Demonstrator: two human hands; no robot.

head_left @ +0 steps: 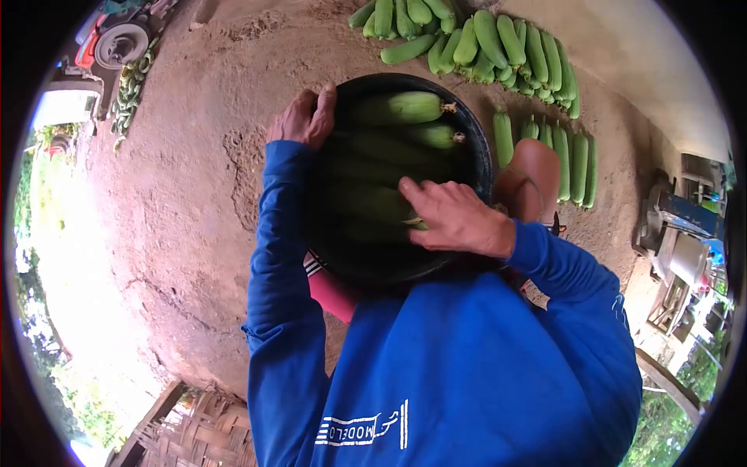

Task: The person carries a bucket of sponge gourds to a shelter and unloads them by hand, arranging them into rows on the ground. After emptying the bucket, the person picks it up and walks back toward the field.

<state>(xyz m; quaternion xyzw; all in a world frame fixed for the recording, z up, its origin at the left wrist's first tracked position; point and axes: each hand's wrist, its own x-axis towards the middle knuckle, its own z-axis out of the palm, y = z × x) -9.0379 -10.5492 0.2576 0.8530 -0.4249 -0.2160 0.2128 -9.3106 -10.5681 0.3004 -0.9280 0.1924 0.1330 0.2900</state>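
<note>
A round black tub stands in front of my body with several long green gourds inside. Two pale gourds lie at its far side, dried blossom ends pointing right; deeper ones are in dark shadow. At the tub's left rim is my left hand, closed over the edge. My right hand reaches in from the right, thumb stretched out and the other fingers curled down round the end of a gourd. Most of that gourd is dim or covered by the hand.
Rows of green gourds lie on the earthen floor along the wall, with a shorter row nearer on the right. A red machine with a grey wheel is at the far left. My knee is beside the tub.
</note>
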